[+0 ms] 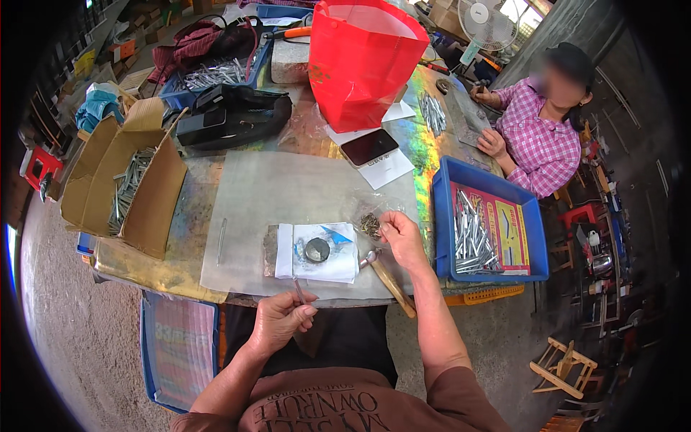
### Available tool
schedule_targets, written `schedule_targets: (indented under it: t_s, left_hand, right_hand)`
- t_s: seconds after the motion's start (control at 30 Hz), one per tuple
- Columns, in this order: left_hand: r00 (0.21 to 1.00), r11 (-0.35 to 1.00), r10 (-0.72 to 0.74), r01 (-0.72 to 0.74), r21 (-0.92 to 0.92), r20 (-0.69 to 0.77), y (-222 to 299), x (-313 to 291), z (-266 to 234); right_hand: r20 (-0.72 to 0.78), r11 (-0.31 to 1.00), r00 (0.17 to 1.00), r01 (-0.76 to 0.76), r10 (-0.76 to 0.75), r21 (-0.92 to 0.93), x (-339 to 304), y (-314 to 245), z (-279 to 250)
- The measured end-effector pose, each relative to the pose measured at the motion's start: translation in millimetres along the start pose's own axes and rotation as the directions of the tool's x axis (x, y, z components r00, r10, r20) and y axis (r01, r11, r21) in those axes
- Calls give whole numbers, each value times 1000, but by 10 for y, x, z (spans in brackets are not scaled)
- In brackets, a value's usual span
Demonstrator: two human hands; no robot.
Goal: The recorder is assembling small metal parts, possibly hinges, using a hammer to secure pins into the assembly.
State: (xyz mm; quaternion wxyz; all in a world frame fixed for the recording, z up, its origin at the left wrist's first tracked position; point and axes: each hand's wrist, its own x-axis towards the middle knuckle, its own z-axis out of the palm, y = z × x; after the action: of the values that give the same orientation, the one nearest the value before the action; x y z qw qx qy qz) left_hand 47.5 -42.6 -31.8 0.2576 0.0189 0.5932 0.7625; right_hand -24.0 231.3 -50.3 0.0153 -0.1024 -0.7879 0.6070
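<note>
My left hand is at the table's near edge, its thumb and fingers pinching a thin metal rod that points up toward the paper pad. My right hand has its fingertips pinched together beside a clear plastic bag of small brass-coloured parts; whatever sits between them is too small to make out. Between the hands, a dark round disc rests on a smudged white paper pad with a blue patch. A hammer with a wooden handle lies just right of the pad, below my right wrist.
A blue tray of metal rods stands right, a cardboard box of rods left. Behind are a phone, a red bag and a black pouch. A co-worker in a checked shirt sits at the far right.
</note>
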Motion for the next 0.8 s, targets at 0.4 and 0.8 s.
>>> schedule_targets:
  t_s: [0.4,0.8]
  left_hand:
    - [999,998,-9,12,-67,45,1,24,72]
    - [997,998,-35,32,45,70,22,19,55]
  right_hand:
    - [144,880,989,-30,-44,475,-255,-177,64]
    - [241,877,966,-32,-96,479,-513,-366,236]
